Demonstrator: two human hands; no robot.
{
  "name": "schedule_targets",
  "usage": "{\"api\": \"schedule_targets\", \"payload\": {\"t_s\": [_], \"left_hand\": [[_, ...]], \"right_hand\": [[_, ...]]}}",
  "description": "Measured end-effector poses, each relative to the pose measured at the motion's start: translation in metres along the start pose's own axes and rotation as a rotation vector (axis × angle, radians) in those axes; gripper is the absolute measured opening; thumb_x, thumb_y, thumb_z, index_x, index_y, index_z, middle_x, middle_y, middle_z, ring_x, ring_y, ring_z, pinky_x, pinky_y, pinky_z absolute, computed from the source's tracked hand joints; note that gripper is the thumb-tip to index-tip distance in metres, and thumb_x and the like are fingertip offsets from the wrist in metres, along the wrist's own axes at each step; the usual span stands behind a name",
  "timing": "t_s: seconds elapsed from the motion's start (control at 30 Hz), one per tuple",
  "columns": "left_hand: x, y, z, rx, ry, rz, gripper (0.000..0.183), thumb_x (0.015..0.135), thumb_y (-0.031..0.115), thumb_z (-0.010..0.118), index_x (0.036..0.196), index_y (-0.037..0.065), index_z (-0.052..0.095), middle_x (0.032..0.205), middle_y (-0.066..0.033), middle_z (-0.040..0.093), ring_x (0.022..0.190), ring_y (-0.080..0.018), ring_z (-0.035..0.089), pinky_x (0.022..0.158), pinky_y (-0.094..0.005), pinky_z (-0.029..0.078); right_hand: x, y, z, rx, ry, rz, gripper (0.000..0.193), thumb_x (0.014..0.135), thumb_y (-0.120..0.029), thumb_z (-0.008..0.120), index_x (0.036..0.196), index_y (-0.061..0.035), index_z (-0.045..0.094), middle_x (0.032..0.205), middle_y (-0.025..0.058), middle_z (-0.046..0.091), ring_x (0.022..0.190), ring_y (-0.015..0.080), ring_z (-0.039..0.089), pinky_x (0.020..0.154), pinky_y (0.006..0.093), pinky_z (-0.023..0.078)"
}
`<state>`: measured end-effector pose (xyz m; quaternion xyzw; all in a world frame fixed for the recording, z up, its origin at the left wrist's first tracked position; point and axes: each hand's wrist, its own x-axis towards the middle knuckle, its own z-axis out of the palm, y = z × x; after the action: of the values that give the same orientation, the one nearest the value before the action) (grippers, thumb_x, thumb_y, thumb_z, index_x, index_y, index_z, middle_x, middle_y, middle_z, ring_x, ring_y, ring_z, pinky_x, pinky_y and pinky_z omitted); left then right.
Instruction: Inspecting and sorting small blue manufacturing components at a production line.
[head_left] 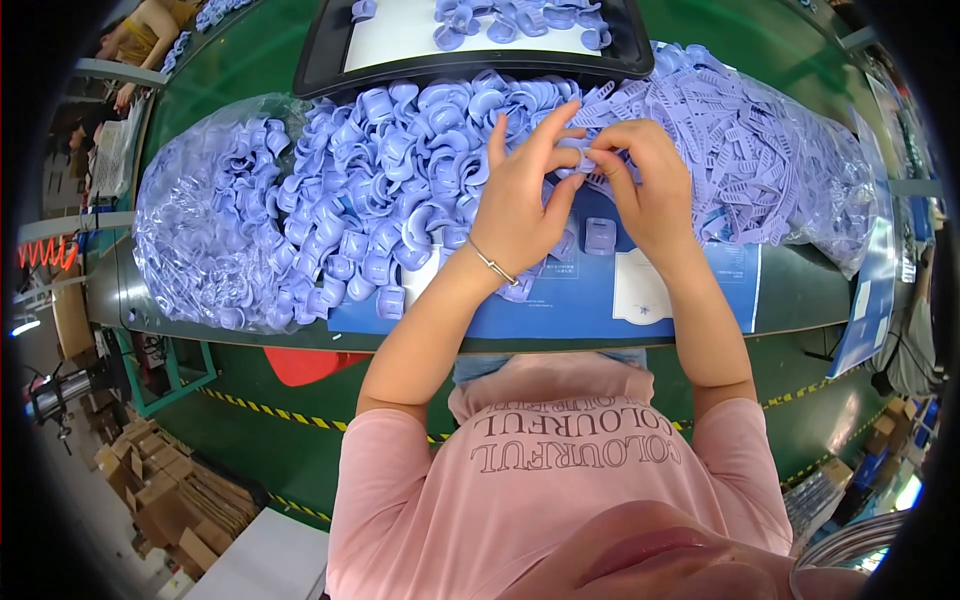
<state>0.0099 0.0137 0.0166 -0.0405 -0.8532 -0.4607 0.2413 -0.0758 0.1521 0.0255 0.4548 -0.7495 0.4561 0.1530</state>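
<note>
A small lavender plastic piece (572, 158) is pinched between the fingertips of both my hands, above the front of the heaps. My left hand (525, 205) grips it with thumb and a bent finger, its other fingers raised and spread. From the right, my right hand (648, 185) holds the same piece between thumb and index finger. My fingers cover much of it. Beneath and left of my hands lies a heap of curved lavender plastic pieces (385, 165). On the right spreads a heap of slotted lavender plastic straps (730, 140). One single piece (600, 236) lies below my hands.
A black tray (470, 72) with a white base and several lavender pieces stands behind the heaps. Clear plastic bags flank them, one at the left (190, 225). A blue printed sheet (400, 318) covers the table's front. Another person's arm (160, 40) shows at far left.
</note>
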Motion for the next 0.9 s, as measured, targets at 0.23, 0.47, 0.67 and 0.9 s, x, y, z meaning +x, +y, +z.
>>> {"api": "schedule_targets", "payload": {"t_s": [0.23, 0.47, 0.67, 0.9], "left_hand": [[-0.001, -0.004, 0.002, -0.031, -0.037, 0.010, 0.064, 0.080, -0.002, 0.055, 0.140, 0.007, 0.033, 0.091, -0.0032, 0.067, 0.102, -0.0239, 0.061, 0.109, -0.0557, 0.012], [0.001, 0.004, 0.005, 0.191, 0.094, 0.138, 0.053, 0.080, 0.005, 0.058, 0.131, 0.005, 0.042, 0.085, 0.0007, 0.065, 0.096, -0.0229, 0.059, 0.107, -0.0611, 0.007], [0.002, -0.002, 0.003, 0.270, 0.162, 0.182, 0.047, 0.082, 0.008, 0.061, 0.126, 0.011, 0.048, 0.083, 0.0024, 0.065, 0.101, -0.0221, 0.057, 0.105, -0.0625, 0.006], [0.004, -0.004, 0.004, 0.247, 0.177, 0.270, 0.043, 0.083, 0.005, 0.059, 0.123, 0.019, 0.053, 0.085, 0.0035, 0.066, 0.106, -0.0213, 0.057, 0.105, -0.0593, 0.006]], "right_hand": [[-0.005, 0.002, 0.002, -0.026, 0.025, 0.040, 0.010, 0.081, 0.002, 0.062, 0.089, -0.0025, 0.058, 0.081, 0.0089, 0.059, 0.065, 0.0195, 0.060, 0.061, 0.0290, 0.046], [-0.001, -0.002, -0.002, 0.121, -0.118, 0.226, 0.008, 0.084, 0.001, 0.060, 0.091, 0.0001, 0.058, 0.082, 0.0089, 0.060, 0.071, 0.0210, 0.061, 0.065, 0.0289, 0.047], [0.000, -0.007, 0.001, 0.115, -0.032, 0.146, 0.005, 0.082, -0.001, 0.060, 0.086, -0.0015, 0.059, 0.080, 0.0108, 0.060, 0.071, 0.0276, 0.060, 0.063, 0.0335, 0.048], [-0.002, -0.007, 0.003, -0.121, -0.024, 0.118, 0.010, 0.082, -0.004, 0.061, 0.091, -0.0039, 0.057, 0.081, 0.0099, 0.061, 0.072, 0.0294, 0.060, 0.064, 0.0364, 0.048]]}}
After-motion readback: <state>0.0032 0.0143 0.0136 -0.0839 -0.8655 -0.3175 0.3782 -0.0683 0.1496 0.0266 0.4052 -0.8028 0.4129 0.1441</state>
